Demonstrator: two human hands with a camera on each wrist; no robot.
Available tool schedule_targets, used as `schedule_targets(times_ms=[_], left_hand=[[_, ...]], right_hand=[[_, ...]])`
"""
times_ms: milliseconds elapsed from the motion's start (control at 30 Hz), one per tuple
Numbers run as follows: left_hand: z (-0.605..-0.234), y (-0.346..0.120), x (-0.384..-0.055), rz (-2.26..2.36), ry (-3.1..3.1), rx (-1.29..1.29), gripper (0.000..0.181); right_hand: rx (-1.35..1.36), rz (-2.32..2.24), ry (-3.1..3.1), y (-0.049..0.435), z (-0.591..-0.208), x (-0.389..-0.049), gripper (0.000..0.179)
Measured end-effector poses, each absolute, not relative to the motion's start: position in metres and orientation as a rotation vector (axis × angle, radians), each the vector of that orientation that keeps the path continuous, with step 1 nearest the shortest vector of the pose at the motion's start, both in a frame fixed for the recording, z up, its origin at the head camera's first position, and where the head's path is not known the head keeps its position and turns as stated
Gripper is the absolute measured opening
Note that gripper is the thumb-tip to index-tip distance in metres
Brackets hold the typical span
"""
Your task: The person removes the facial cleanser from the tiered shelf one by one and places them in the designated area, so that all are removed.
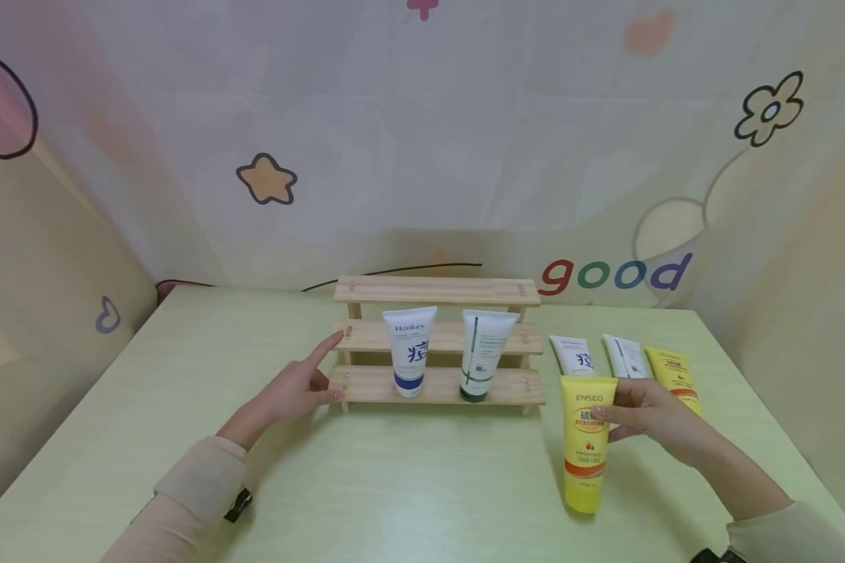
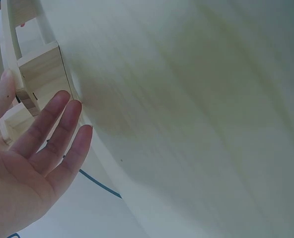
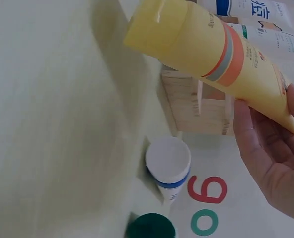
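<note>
A yellow squeeze tube (image 1: 586, 453) hangs cap down over the table, its upper end pinched by my right hand (image 1: 651, 414). The right wrist view shows the same tube (image 3: 221, 54) tilted across the frame, thumb on one face and fingers on the other. My left hand (image 1: 296, 391) touches the left end of a three-tier wooden rack (image 1: 436, 291), index finger at the middle tier and thumb at the lowest; its other fingers (image 2: 70, 134) are relaxed. Standing on the lowest tier are a white tube with a blue cap (image 1: 410, 352) and a white tube with a green cap (image 1: 487, 353).
Right of the rack lie a white tube with blue print (image 1: 573, 353), a white and green tube (image 1: 625, 356) and a second yellow tube (image 1: 674, 375). A printed cloth backdrop (image 1: 422, 172) rises behind the pale table (image 1: 422, 485).
</note>
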State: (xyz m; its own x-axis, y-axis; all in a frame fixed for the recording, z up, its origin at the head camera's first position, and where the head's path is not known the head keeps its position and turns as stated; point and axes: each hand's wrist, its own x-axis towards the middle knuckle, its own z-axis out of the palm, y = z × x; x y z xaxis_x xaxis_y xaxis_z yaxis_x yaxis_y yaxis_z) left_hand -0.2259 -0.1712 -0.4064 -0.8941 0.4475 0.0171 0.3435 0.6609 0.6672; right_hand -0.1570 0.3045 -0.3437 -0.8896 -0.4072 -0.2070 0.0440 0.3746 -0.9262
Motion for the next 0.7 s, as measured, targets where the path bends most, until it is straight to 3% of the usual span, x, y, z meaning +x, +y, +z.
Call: schedule_targets(times_ms=[300, 700], left_hand=[[-0.407, -0.173, -0.227, 1.048, 2.722, 0.645, 0.088], [-0.409, -0.173, -0.226, 1.047, 2.711, 0.685, 0.088]], right_hand=[[-0.267, -1.56, 1.99, 0.311, -0.379, -0.154, 0.037], [-0.049, -1.453, 2.073, 0.307, -0.408, -0.156, 0.045]])
